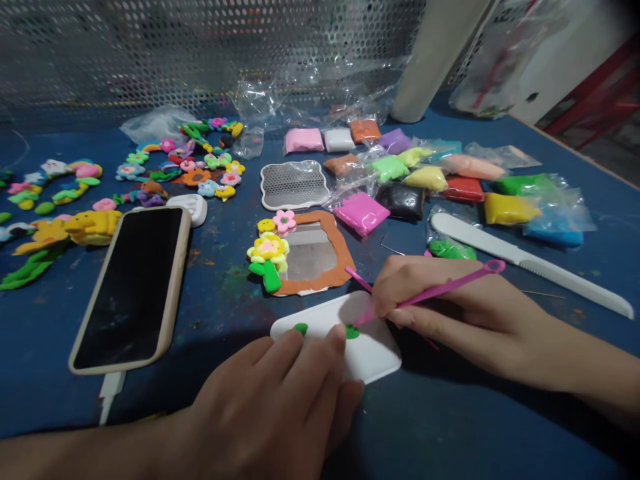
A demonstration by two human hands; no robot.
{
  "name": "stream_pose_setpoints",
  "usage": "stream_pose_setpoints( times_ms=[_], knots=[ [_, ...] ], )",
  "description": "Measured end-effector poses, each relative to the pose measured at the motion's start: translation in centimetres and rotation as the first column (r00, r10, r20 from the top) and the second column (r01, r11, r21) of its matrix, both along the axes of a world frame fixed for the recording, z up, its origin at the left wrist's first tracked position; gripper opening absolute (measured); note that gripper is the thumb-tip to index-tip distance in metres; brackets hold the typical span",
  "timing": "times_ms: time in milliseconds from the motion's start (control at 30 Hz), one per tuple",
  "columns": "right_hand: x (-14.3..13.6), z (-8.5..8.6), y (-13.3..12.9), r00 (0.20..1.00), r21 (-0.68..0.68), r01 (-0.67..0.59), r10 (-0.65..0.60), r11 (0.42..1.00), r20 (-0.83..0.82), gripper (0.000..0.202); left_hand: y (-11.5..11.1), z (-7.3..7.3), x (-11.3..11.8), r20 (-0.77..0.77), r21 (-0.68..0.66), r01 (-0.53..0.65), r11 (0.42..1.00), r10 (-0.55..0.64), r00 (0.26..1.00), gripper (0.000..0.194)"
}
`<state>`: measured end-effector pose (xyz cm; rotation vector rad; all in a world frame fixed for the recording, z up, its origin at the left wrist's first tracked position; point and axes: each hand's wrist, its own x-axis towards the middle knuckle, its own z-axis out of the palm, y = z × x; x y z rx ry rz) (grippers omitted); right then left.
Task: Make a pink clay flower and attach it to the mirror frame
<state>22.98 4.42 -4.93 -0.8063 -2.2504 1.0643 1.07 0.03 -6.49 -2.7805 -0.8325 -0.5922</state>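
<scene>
My right hand point(430, 300) is closed around a thin pink modelling tool point(450, 285) with a ring at its upper end. The tool's lower tip meets a small green clay piece point(353, 331) on a white board point(373, 357) with rounded corners. My left hand point(280, 393) lies over the board's near left part, fingers bent onto it and thumb at the near edge. Another green clay bit point(301, 329) shows just beyond its fingers. Under my right hand passes a second pink stick point(358, 279). Behind the board lies a mirror point(317, 252) with a brown clay frame and clay flowers.
A phone point(133, 287) with a cable lies at left, near clay-decorated pieces point(185, 163). A white-framed mirror point(294, 185) lies farther back. Bagged coloured clay point(363, 212) spreads across the back right. A white knife-like tool point(535, 263) lies beyond my right hand.
</scene>
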Motion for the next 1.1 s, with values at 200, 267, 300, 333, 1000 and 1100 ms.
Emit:
stream_pose_setpoints(
  times_ms=[200, 267, 300, 333, 1000, 1100],
  knots=[
    [0.05, -0.26, -0.24, 1.000, 0.036, -0.021, 0.021, 0.999, 0.002, 0.013, -0.01, -0.04, 0.19, 0.006, 0.002, 0.010, 1.000, -0.010, 1.000, 0.024],
    [0.02, -0.35, -0.24, 0.999, 0.035, -0.038, 0.038, 0.999, 0.003, 0.013, -0.06, -0.08, 0.24, -0.004, -0.001, 0.010, 1.000, -0.010, 1.000, 0.024],
    [0.00, -0.36, -0.23, 0.999, 0.034, -0.043, 0.043, 0.998, 0.005, 0.013, -0.10, -0.08, 0.24, -0.008, -0.003, 0.007, 1.000, -0.007, 1.000, 0.024],
    [-0.03, -0.33, -0.23, 0.999, 0.031, -0.045, 0.044, 0.999, 0.009, 0.013, -0.14, -0.06, 0.24, -0.013, -0.010, -0.001, 1.000, 0.000, 1.000, 0.024],
    [-0.07, -0.24, -0.58, 0.998, 0.046, -0.057, 0.056, 0.997, 0.023, 0.015, 0.07, -0.04, 0.42, 0.027, -0.012, -0.013, 1.000, 0.014, 1.000, 0.023],
    [-0.01, -0.36, -0.68, 0.998, 0.049, -0.058, 0.057, 0.997, 0.022, 0.015, 0.06, 0.09, 0.30, 0.003, -0.021, 0.000, 1.000, 0.000, 1.000, 0.024]
  ],
)
